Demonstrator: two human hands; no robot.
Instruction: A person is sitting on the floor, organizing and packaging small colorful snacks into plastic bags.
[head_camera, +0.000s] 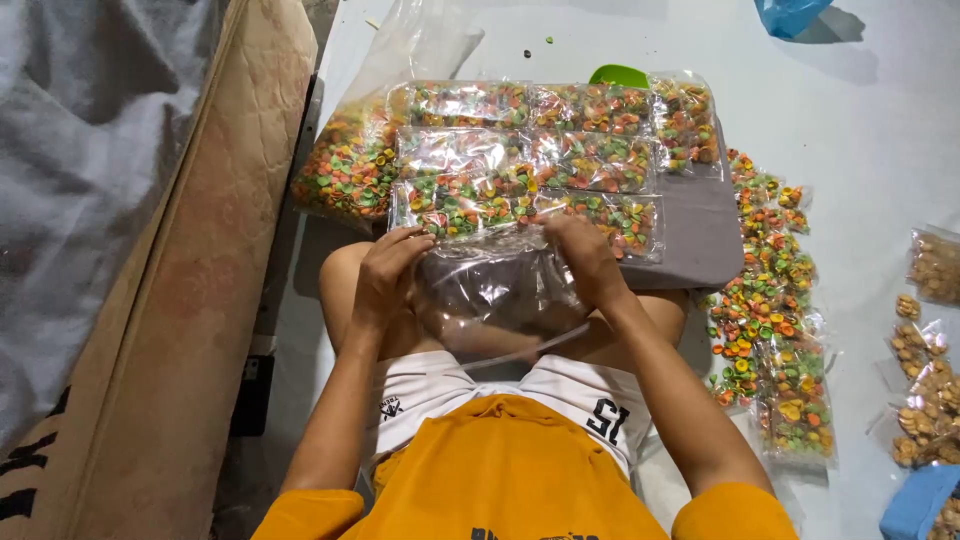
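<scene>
On the lap of a seated person in an orange shirt and white shorts: one clear, empty plastic bag (495, 290), crumpled, held at its top edge. Left hand (385, 275) pinches the bag's upper left corner, fingers curled together on the film. Right hand (590, 260) pinches the upper right corner likewise, fingers pressed on the plastic.

Just beyond the hands, on a flat grey board (700, 240): three rows of small clear packets filled with multicoloured shell-shaped snacks (560, 160), laid side by side, touching; the nearest row touches the held bag's top edge. A large open clear sack of the same loose coloured snacks (350, 165) lies at the board's left end. A green plastic scoop (618, 75) shows behind the far row.

To the right, on the white floor (860, 130): a strip of further filled coloured packets (770, 300), and farther right, packets of brown snacks (925, 370).

Progress, as judged: many packets filled, the held bag unfilled, the sack far from spent.

Room: tight. A brown mattress edge (190, 300) lies close on the left; packets crowd front and right; open floor lies well apart, at far right.
</scene>
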